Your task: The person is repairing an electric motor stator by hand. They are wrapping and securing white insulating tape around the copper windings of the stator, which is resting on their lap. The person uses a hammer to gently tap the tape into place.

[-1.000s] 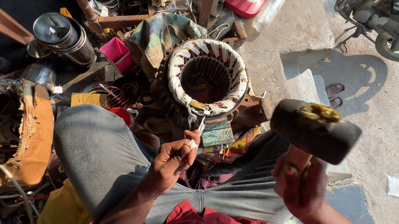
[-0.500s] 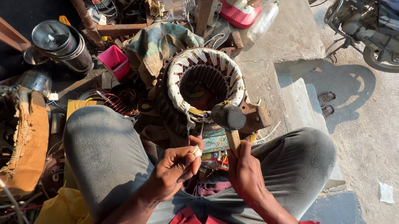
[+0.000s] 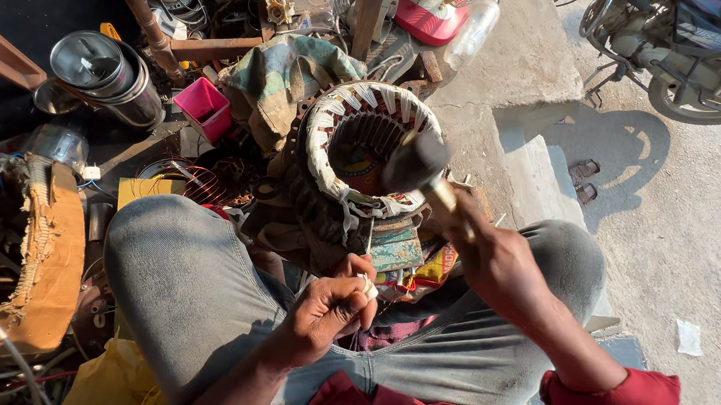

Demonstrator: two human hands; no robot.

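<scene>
A round motor stator [image 3: 366, 151] with white-taped windings stands on the cluttered ground between my knees. My right hand [image 3: 498, 263] grips the wooden handle of a hammer [image 3: 418, 167]. The hammer's dark head hangs just over the stator's right rim. My left hand [image 3: 328, 304] is closed around a thin metal tool [image 3: 369, 249] that stands upright against the stator's near edge. I sit with both knees bent, in grey trousers and a red shirt.
A pink box [image 3: 206, 107], a metal pot [image 3: 103, 74], a patterned cloth [image 3: 284, 77] and scrap parts crowd the left. A rusty worn part [image 3: 47, 260] lies by my left knee. A motorcycle [image 3: 698, 44] stands on the concrete at top right, sandals [image 3: 583, 177] near it.
My right hand swung the hammer down from high at the right onto the stator's rim, then lifted it slightly. The left hand kept the thin tool in place.
</scene>
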